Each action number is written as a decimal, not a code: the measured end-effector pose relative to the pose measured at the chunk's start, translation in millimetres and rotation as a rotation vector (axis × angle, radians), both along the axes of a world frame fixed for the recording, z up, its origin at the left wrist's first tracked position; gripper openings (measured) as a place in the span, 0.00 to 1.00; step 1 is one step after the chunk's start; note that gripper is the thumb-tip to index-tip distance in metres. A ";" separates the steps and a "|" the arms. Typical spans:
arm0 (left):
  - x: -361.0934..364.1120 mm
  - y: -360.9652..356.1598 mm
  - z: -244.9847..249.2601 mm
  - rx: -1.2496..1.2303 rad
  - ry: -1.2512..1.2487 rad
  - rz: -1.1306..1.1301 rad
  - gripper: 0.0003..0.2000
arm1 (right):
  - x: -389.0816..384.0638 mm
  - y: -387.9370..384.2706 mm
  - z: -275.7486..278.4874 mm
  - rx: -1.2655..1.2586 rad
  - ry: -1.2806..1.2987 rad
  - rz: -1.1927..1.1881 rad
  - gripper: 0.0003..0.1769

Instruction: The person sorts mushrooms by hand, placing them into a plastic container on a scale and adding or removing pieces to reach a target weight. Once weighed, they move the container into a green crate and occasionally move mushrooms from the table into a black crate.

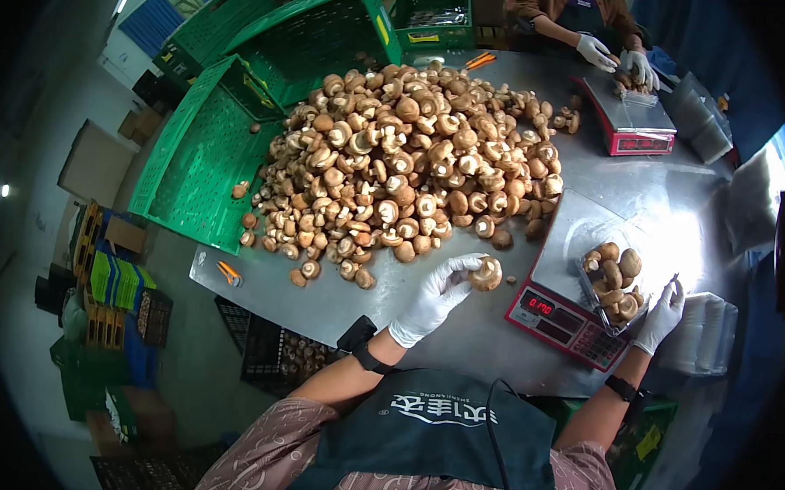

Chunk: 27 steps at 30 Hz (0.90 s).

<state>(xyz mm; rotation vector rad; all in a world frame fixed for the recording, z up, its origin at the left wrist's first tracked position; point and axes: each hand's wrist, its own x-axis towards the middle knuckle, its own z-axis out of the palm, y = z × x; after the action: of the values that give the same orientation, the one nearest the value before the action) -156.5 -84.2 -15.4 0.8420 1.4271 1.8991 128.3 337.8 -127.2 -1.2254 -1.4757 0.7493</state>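
My left hand (437,298), in a white glove, is closed around a brown-capped mushroom (486,274) above the front of the metal table. My gloved right hand (661,318) is beside a clear plastic tray (618,325), its fingers stretched out. A small dark spot shows at its fingertips; I cannot make out what it is. Several mushrooms (613,272) fill the tray, which rests on a red digital scale (542,327) with a lit display. Beyond my left hand spreads a large heap of mushrooms (413,167).
Green crates (173,161) stand along the heap's left side. Orange-handled tools (229,273) lie on the metal table (319,316). Stacked clear trays (706,333) are at the right. Across the table, a person's gloved hands (638,70) work over another scale (630,124).
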 end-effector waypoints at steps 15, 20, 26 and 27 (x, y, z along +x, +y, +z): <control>-10.2 -232.4 -38.2 -0.541 0.307 0.701 0.13 | 0.9 -10.6 19.2 0.055 -0.036 -0.062 0.22; -0.3 -379.3 -113.0 -0.737 0.254 0.937 0.15 | 5.8 -4.9 15.4 -0.045 0.075 -0.130 0.26; -23.1 -334.0 -92.3 -1.172 0.667 0.984 0.20 | 8.2 -4.4 19.1 -0.156 0.167 -0.113 0.26; -32.0 -309.2 -86.8 -1.101 0.658 0.938 0.20 | 4.9 -6.8 22.1 -0.153 0.162 -0.105 0.26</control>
<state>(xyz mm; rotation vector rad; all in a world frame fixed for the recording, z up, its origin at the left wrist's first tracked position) -188.6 -393.4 -102.1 0.1884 3.1913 0.9032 133.3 331.0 -105.1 -1.3139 -1.2307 0.8815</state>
